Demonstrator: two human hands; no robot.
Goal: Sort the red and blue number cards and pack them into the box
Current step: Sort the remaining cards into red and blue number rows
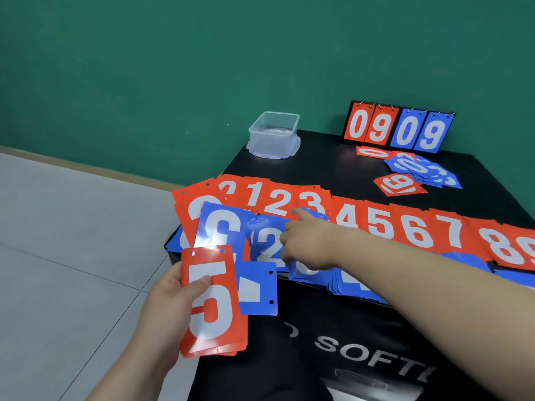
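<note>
Fingers of the left hand wrap a red stack with a 5 on top, thumb across its face, held off the near-left corner of the tabletop. Right fingers reach out with the index straight, its tip at the seam between the red 3 and a blue card. The others curl over a blue 2, and whether they pinch it I cannot tell.

Just beyond that fingertip runs the red row, 1 to 9 laid in order, so the red sorting looks well on. Blue cards under and left of the right fingers lie crooked and overlapping, so that colour looks only begun. Well beyond both hands stands the clear box, seemingly with nothing in it, so packing is all left. Far right of the fingers a mixed pile lies unsorted before a scoreboard showing 0909.

The right forearm covers most of the blue row, so its numbers cannot be read. The red 9 is cut by the frame edge. How many cards the held stack has is hard to judge.
</note>
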